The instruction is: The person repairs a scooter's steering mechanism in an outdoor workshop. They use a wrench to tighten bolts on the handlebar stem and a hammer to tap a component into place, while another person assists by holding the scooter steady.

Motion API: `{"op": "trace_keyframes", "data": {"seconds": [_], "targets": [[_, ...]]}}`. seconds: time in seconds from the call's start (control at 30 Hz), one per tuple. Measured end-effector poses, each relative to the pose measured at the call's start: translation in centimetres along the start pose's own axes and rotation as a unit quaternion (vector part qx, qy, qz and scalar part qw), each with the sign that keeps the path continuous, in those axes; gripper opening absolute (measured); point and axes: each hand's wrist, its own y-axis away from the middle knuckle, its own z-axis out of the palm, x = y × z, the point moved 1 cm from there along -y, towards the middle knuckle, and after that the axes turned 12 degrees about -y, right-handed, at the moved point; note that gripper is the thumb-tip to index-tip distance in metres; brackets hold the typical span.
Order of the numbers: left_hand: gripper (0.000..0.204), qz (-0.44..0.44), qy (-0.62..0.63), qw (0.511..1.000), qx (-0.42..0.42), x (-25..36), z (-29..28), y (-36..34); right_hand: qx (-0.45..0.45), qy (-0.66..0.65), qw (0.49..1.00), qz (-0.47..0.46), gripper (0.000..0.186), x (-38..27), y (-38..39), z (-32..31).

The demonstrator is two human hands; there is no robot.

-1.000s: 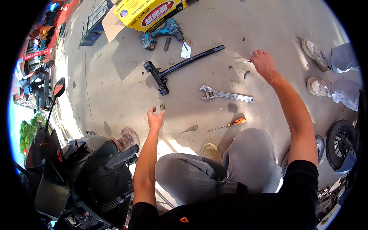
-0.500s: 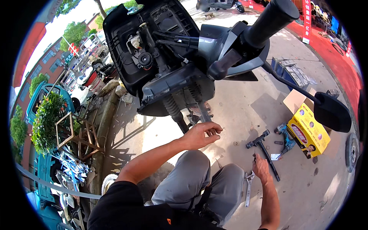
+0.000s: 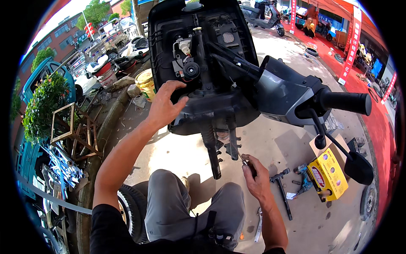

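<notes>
The front end of a scooter [image 3: 211, 101] stands before me with its inner black plastic and a round black horn [image 3: 191, 70] exposed. At the left edge of the black panel is my left hand [image 3: 168, 106], thumb and fingers apart, with nothing held; whether it touches the panel I cannot tell. Below the fork my right hand [image 3: 255, 177] is closed round the dark handle of a screwdriver [image 3: 250, 167]. The thin shaft points up toward the lower end of the right fork leg [image 3: 231, 148]. The other fork leg [image 3: 210, 146] hangs to its left. No wheel sits between them.
On the ground at right lie a T-shaped black tool [image 3: 282, 194], an adjustable wrench [image 3: 259, 226], a teal power drill [image 3: 305, 180] and a yellow box [image 3: 327, 173]. A tyre [image 3: 132, 211] lies by my left leg. The handlebar grip [image 3: 347, 101] and mirror [image 3: 358, 167] jut out right.
My left hand has risen from below the fork to the panel's left side. My right hand has lifted the screwdriver from near the T-shaped tool to the fork. The view has shifted.
</notes>
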Motion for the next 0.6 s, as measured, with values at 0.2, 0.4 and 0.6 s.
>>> {"op": "trace_keyframes", "data": {"seconds": [0.2,0.4,0.6], "targets": [[0.040,0.081,0.016,0.993,0.090,-4.9,-0.1,-8.5,0.062,-0.025,0.997,-0.037,0.030,-9.6,-9.6,5.2],[0.039,0.063,0.166,0.984,0.018,-8.0,-0.3,-14.1,0.123,-0.025,0.992,0.024,0.027,-19.4,-22.4,9.9],[0.045,-0.005,0.240,0.969,-0.065,-11.0,-1.8,-16.8,0.153,0.000,0.986,0.062,0.028,-25.1,-33.0,10.8]]}}
